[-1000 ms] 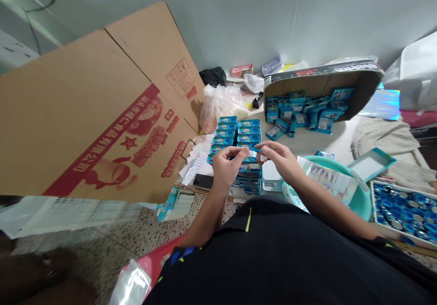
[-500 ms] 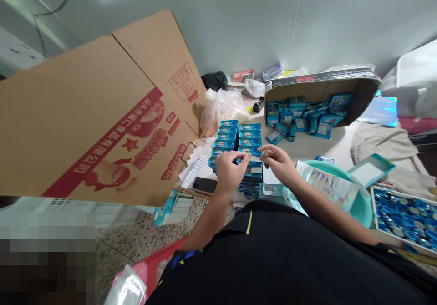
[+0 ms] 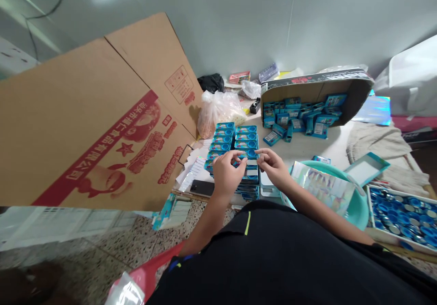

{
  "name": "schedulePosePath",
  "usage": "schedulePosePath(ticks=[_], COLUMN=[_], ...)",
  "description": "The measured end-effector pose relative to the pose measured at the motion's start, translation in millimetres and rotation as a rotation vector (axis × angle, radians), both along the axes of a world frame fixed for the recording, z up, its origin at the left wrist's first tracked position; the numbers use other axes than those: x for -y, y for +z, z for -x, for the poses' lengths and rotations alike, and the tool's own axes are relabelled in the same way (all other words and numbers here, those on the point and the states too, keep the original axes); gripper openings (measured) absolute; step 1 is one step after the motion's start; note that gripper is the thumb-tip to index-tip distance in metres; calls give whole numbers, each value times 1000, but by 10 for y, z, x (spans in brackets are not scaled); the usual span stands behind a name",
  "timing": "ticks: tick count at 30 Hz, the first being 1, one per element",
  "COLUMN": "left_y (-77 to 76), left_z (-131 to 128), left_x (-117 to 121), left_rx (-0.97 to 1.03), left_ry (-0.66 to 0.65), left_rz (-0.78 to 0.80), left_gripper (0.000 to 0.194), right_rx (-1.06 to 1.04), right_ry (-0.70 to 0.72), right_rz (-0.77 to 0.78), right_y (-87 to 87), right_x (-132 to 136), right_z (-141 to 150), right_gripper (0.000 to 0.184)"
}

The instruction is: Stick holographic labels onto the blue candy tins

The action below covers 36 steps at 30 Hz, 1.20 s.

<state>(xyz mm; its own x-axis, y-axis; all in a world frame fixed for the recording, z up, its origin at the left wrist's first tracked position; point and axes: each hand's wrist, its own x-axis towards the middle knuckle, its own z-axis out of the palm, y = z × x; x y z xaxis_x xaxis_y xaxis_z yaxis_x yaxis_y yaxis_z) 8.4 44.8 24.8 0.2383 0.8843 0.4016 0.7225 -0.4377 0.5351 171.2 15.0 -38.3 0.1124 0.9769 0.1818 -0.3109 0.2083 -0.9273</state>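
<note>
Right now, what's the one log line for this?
left hand: over stacked blue boxes; right hand: beside left, fingers bent; grip: unclear; phone: lying flat; green basin: right side

Cardboard carton [image 3: 85, 114], tilted, with red Chinese lettering, at left. Beside its upper right edge, a black plastic bag [image 3: 211, 83]; just below this, a translucent plastic bag [image 3: 218, 107] with pale contents. Dark smartphone [image 3: 202, 187], flat near the table's front edge. Behind, near the grey wall [image 3: 235, 18], a purple case [image 3: 269, 72]. Beige cloth [image 3: 370, 141], crumpled, at right. Below, a speckled floor [image 3: 136, 241] and a pinkish-red plastic seat [image 3: 148, 273], partly hidden. Dark cable [image 3: 56, 10], upper left.
</note>
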Motion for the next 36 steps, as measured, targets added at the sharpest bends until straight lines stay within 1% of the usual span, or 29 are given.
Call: schedulePosePath(ticks=[2,4,5,7,9,11,14,16,17,19,22,25,28,30,33,36], left_y=[11,12,9,-5,-31,-73,-173,-251,-288,-345,-384,-392,-397,-402,-408,-419], left_z=[0,-3,-4,0,18,58,160,239,274,323,327,277,245,254,294,331], left_x=[-9,-25,-36,-57,-63,-42,24,68,87,119,153,174,190,197,203,202], left_rx=[1,-26,-39,-40,6,83,187,221,226,223,239,275,254,219,185,152], left_ry=[5,7,3,-21,-56,-93,-119,-108,-103,-101,-99,-74,-34,-27,-58,-18], left_rz=[-26,-65,-80,-109,-185,-330,-572,-646,-651,-633,-622,-638,-634,-616,-599,-579], left_gripper=[17,15,13,14,15,15,14,17,18,18,17,17,21,22,20,22], right_rx=[-78,-129,-116,-7,132,247,447,612,693,844,1031,1167,1259,1304,1351,1375], right_ry=[7,16,16,-8,-84,-220,-475,-604,-638,-643,-560,-481,-448,-437,-422,-396], right_rz=[60,167,222,312,363,399,485,556,584,616,606,578,575,573,562,531], right_y=[-73,-209,-302,-533,-794,-1050,-1368,-1521,-1580,-1671,-1771,-1869,-1971,-2029,-2085,-2106], right_x=[-23,-32,-28,-2,40,91,214,335,398,505,567,524,448,408,374,363], right_z=[15,17,8,-43,-169,-399,-918,-1285,-1444,-1679,-1818,-1804,-1769,-1765,-1780,-1794], right_gripper=[49,58,62,65,64,58,40,28,25,26,33,36,37,35,30,29])
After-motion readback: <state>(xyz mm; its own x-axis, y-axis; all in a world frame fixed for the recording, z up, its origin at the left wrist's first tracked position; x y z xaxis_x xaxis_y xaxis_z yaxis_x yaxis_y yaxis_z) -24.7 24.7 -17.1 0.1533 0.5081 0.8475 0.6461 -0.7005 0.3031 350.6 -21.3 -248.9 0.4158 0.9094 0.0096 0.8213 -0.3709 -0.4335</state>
